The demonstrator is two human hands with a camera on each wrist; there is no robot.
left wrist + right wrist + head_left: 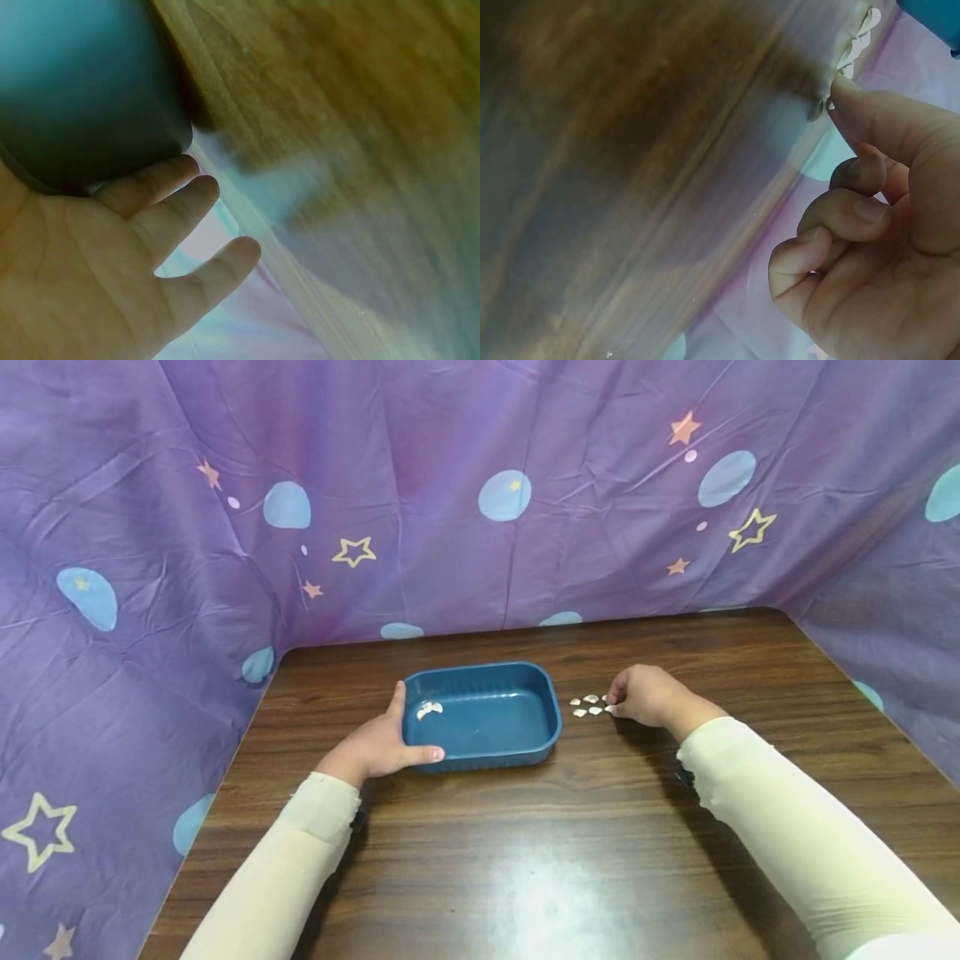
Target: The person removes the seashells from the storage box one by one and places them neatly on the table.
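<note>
A blue rectangular plastic tub [480, 727] stands on the wooden table. My left hand [378, 742] rests against its left end, the thumb lying along the front rim and a finger reaching up the left side. In the left wrist view the fingers [176, 217] are straight and spread beside the dark tub wall. Several small white shells [430, 708] lie inside, near the left end. Right of the tub are two short rows of more white shells [591, 699]. At the right end of these rows, my right hand [651, 697] pinches a shell [820, 109] between thumb and forefinger, other fingers curled.
The brown wood-grain table [480, 835] has its back edge close to a purple curtain [435, 460] printed with stars and blue ovals. The curtain also hangs along the left and right sides. Light glares off the table's front middle.
</note>
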